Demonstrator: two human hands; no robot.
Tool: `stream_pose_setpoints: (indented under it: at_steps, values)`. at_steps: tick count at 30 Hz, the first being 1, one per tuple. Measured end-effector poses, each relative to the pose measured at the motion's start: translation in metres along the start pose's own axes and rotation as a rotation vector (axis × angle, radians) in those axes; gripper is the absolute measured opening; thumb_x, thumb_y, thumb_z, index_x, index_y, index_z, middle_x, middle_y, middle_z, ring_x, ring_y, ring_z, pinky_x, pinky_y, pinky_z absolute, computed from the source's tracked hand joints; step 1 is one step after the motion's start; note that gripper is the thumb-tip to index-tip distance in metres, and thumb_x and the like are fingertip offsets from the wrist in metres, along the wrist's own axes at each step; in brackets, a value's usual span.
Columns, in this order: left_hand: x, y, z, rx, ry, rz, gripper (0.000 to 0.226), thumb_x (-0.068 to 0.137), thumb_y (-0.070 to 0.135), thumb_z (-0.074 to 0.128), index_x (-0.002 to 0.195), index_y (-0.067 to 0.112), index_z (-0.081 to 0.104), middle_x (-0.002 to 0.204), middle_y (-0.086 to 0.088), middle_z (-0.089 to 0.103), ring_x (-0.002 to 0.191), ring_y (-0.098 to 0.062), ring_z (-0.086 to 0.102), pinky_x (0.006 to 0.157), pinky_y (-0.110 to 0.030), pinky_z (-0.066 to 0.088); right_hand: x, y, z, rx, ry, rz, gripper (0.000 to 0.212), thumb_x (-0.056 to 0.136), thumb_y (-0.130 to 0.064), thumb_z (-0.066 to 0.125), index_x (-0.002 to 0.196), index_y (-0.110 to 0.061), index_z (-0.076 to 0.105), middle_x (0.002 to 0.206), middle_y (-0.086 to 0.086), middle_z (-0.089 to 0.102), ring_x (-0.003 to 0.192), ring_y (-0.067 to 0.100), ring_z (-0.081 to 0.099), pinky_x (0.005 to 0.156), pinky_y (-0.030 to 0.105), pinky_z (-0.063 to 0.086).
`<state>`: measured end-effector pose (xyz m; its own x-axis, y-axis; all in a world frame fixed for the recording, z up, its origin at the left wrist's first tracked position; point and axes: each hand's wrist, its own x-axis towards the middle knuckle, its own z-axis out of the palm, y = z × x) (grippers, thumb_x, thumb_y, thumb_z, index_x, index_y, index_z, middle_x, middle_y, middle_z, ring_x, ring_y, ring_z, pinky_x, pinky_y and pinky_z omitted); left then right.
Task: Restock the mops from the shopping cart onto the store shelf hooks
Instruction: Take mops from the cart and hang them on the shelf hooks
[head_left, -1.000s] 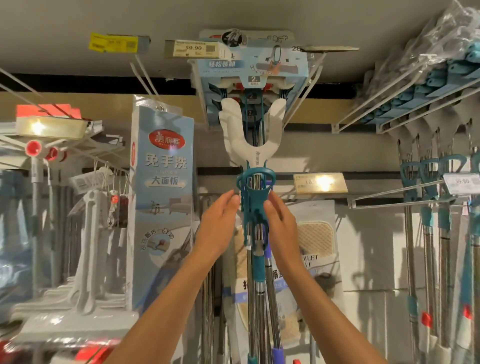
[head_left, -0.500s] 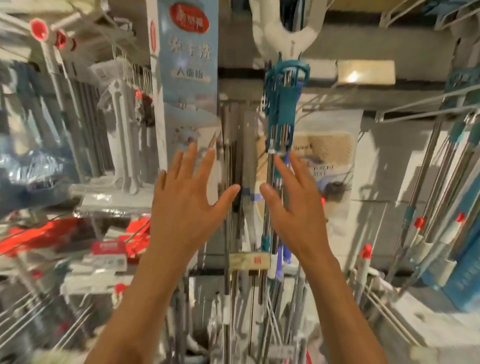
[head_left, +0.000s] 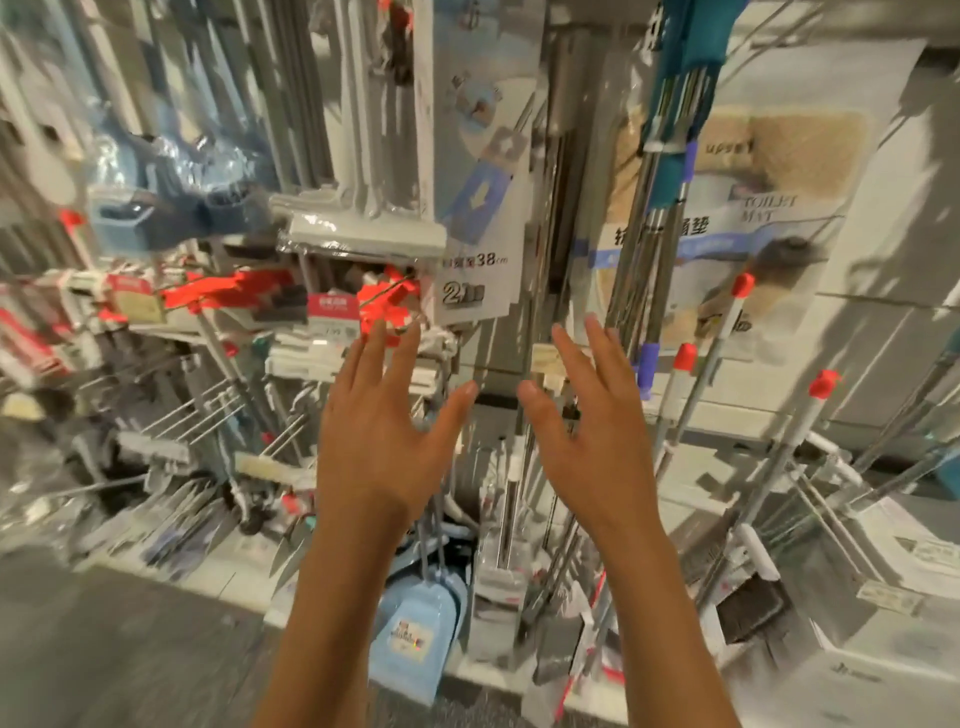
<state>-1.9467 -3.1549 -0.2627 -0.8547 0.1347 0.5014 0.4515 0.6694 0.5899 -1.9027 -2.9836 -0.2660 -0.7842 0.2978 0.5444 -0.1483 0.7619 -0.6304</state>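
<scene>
Left hand (head_left: 382, 447) and right hand (head_left: 589, 441) spread, clear of hanging mops (head_left: 670, 171).

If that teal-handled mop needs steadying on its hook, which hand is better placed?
Probably the right hand: it hangs open just beside the teal-handled mop and its steel poles. The left hand, also open, sits further left, before the red-tagged items.

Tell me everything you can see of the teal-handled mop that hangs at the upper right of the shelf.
The teal-handled mop hangs upright at the upper right, its top cut off by the frame. A teal plastic grip sits over shiny metal poles, with a white ring below it and a further teal sleeve under that. It hangs against other metal poles, in front of a toilet mat package. Neither the left hand nor the right hand touches it; both are open below it.
</scene>
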Motion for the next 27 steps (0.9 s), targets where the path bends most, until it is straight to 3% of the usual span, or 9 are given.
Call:
stream_pose_setpoints:
  at_steps: [7,16,23,27]
  values:
    - [-0.092,-0.010,-0.025,0.109,0.102,-0.239,0.084,0.086,0.078,0.035,0.155,0.031,0.034,0.166,-0.001,0.023,0.152,-0.025,0.023,0.117,-0.056,0.032,-0.070,-0.010,0.005,0.085,-0.248,-0.097,0.077,0.090,-0.074,0.030,0.155,-0.033,0.032,0.167,-0.013,0.008,0.153,0.005,-0.001,0.125,0.043,0.012]
    - [-0.248,-0.013,-0.100,0.380,0.251,-0.539,0.085,0.086,0.078,0.032,0.153,0.026,0.039,0.163,-0.006,0.031,0.150,-0.028,0.027,0.119,-0.051,0.031,-0.180,-0.061,0.032,0.289,-0.544,-0.237,0.080,0.087,-0.076,0.030,0.154,-0.031,0.036,0.167,-0.010,0.012,0.154,0.008,0.003,0.124,0.048,0.019]
    - [-0.351,-0.012,-0.174,0.529,0.411,-0.745,0.084,0.090,0.077,0.036,0.152,0.020,0.041,0.162,-0.011,0.032,0.149,-0.032,0.029,0.119,-0.051,0.028,-0.255,-0.134,0.050,0.451,-0.686,-0.463,0.075,0.091,-0.070,0.034,0.152,-0.027,0.040,0.166,-0.004,0.020,0.154,0.013,0.011,0.124,0.042,0.020]
    - [-0.397,-0.010,-0.210,0.567,0.480,-0.861,0.084,0.089,0.076,0.036,0.153,0.021,0.040,0.163,-0.008,0.030,0.150,-0.028,0.028,0.119,-0.050,0.030,-0.292,-0.176,0.056,0.503,-0.755,-0.559,0.074,0.090,-0.069,0.034,0.152,-0.028,0.041,0.165,-0.003,0.022,0.153,0.014,0.013,0.123,0.046,0.022]
